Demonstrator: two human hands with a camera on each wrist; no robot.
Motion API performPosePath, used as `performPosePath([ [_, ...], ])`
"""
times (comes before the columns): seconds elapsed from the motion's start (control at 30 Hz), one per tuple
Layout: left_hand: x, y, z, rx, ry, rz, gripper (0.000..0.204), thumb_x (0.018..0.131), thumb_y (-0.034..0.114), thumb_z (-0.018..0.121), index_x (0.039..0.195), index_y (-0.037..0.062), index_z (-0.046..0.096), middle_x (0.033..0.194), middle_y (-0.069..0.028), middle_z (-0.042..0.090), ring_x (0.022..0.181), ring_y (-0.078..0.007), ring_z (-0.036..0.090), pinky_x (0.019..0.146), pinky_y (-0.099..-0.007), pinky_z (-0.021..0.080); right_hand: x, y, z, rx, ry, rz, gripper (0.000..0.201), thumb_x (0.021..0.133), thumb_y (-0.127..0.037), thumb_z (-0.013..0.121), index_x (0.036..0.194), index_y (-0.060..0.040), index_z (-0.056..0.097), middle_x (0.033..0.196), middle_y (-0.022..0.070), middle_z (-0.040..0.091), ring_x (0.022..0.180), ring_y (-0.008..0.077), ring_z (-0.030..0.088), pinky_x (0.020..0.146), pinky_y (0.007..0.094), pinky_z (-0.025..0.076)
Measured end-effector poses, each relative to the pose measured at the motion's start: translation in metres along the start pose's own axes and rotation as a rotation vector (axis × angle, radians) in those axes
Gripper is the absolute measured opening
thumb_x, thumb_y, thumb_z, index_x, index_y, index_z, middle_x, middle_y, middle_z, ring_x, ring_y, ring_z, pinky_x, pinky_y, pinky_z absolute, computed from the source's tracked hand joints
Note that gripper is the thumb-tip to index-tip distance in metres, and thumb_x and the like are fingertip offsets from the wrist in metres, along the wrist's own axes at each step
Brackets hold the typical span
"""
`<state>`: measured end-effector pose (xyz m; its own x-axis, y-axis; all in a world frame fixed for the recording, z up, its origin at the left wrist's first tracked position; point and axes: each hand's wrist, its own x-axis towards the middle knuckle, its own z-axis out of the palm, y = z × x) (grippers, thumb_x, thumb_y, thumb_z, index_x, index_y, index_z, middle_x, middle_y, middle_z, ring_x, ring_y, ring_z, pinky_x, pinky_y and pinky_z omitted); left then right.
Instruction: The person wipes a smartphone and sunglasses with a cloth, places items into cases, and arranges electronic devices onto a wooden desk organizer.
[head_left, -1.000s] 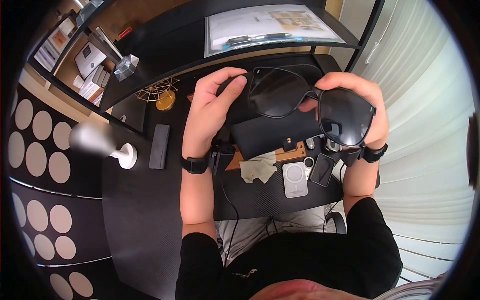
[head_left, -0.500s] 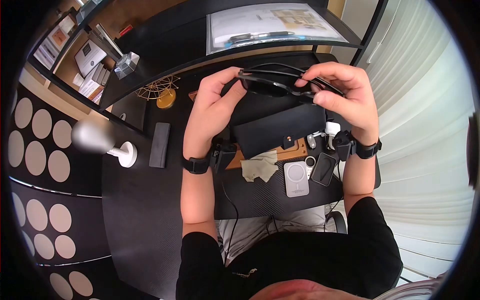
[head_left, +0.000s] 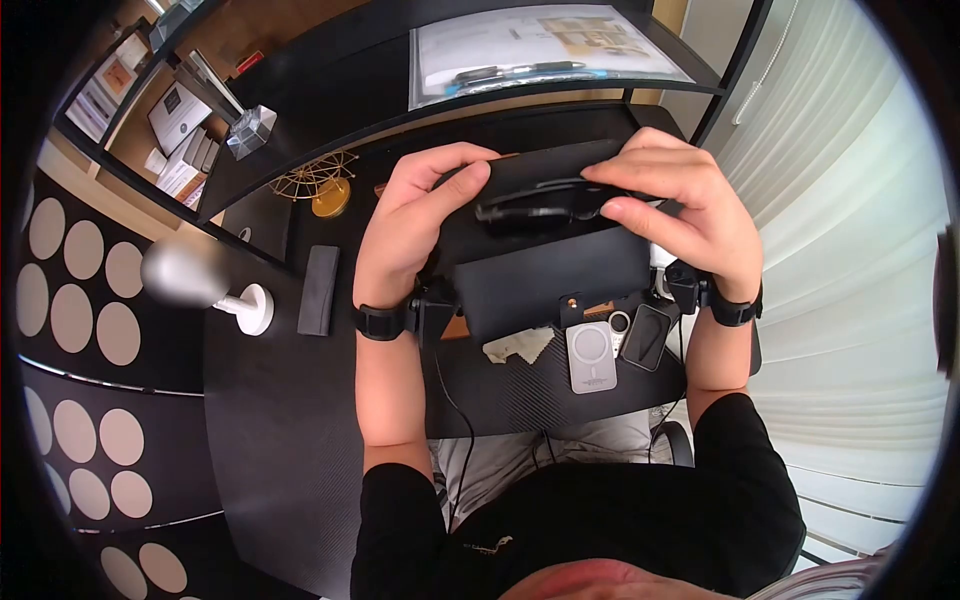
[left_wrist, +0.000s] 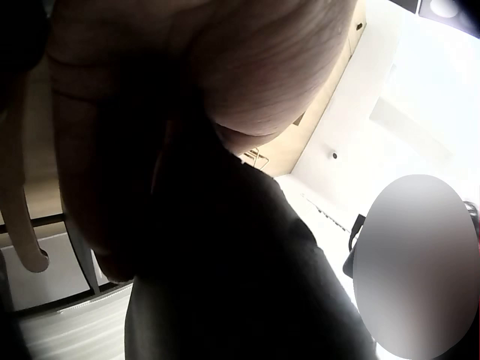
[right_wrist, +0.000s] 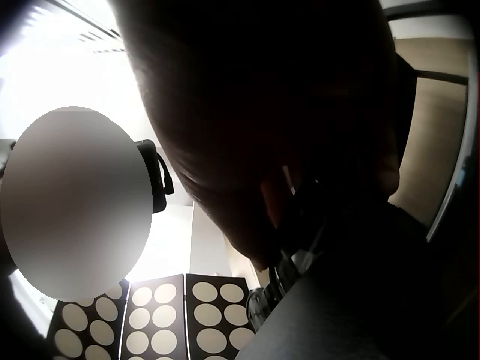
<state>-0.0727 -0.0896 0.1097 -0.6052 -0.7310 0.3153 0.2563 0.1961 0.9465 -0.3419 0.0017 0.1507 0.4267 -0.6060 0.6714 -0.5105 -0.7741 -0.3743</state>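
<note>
Raised over the desk is a black soft glasses case, its mouth spread between a front panel with a brass snap and a back panel. My left hand grips the case at its left end, thumb toward me. Black sunglasses, temples folded, lie between the two panels. Thumb and fingers of my right hand pinch the sunglasses at their right end, with its fingertips close to the back panel. In the left wrist view the case is a dark shape below the palm.
Under the case lie a crumpled beige cloth, a pale magnetic power bank and a black rectangular device. A dark grey slim case and a white lamp stand left. A shelf crosses behind my hands.
The sunglasses, spread with lenses toward me earlier, are now folded and lowered between the case's panels. The case has tilted open and moved slightly toward me, covering more of the cloth.
</note>
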Motion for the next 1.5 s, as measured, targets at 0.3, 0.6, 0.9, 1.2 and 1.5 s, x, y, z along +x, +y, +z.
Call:
performPosePath([
  [0.3, -0.001, 0.003, 0.005, 0.095, 0.127, 0.026, 0.019, 0.099, 0.011, 0.064, 0.110, -0.0031, 0.071, 0.098, -0.0003, 0.070, 0.092, -0.0070, 0.061, 0.086, -0.0229, 0.047, 0.004, -0.010, 0.019, -0.076, -0.049, -0.008, 0.020, 0.083, -0.010, 0.076, 0.097, 0.0033, 0.073, 0.099, 0.0152, 0.072, 0.092, 0.0324, 0.066, 0.082, 0.0389, 0.054],
  [0.6, -0.009, 0.019, -0.005, 0.046, 0.292, 0.246, 0.020, 0.101, 0.012, 0.063, 0.111, -0.0030, 0.070, 0.100, -0.0025, 0.071, 0.093, -0.0078, 0.063, 0.086, -0.0222, 0.048, 0.003, 0.004, 0.012, -0.053, 0.417, 0.122, 0.031, 0.086, -0.010, 0.077, 0.114, -0.0007, 0.070, 0.107, 0.0104, 0.072, 0.100, 0.0214, 0.066, 0.088, 0.0325, 0.051],
  [0.9, -0.016, 0.032, 0.010, 0.066, 0.236, 0.381, 0.031, 0.098, 0.015, 0.065, 0.124, -0.0018, 0.064, 0.118, -0.0061, 0.067, 0.109, -0.0126, 0.062, 0.096, -0.0262, 0.046, -0.001, 0.009, 0.021, 0.755, 0.266, 0.353, 0.026, 0.096, -0.004, 0.067, 0.120, 0.0046, 0.064, 0.099, 0.0021, 0.072, 0.086, 0.0045, 0.065, 0.076, 0.0193, 0.052],
  [1.2, -0.020, 0.026, 0.021, -0.102, 0.077, 0.222, 0.049, 0.095, 0.006, 0.066, 0.140, 0.0000, 0.049, 0.130, -0.0092, 0.062, 0.118, -0.0163, 0.061, 0.101, -0.0299, 0.047, 0.002, 0.013, 0.027, 0.801, 0.512, 0.357, 0.025, 0.100, -0.005, 0.060, 0.124, 0.0017, 0.061, 0.118, 0.0066, 0.067, 0.102, 0.0086, 0.064, 0.087, 0.0224, 0.052],
  [1.5, -0.016, 0.030, 0.015, -0.186, 0.144, 0.263, 0.018, 0.097, 0.001, 0.056, 0.113, 0.0048, 0.050, 0.129, -0.0232, 0.063, 0.082, -0.0138, 0.070, 0.052, -0.0238, 0.056, 0.004, 0.008, 0.022, 0.803, 0.301, 0.119, 0.022, 0.095, 0.002, 0.062, 0.117, -0.0003, 0.061, 0.135, 0.0118, 0.059, 0.112, 0.0132, 0.057, 0.094, 0.0311, 0.050],
])
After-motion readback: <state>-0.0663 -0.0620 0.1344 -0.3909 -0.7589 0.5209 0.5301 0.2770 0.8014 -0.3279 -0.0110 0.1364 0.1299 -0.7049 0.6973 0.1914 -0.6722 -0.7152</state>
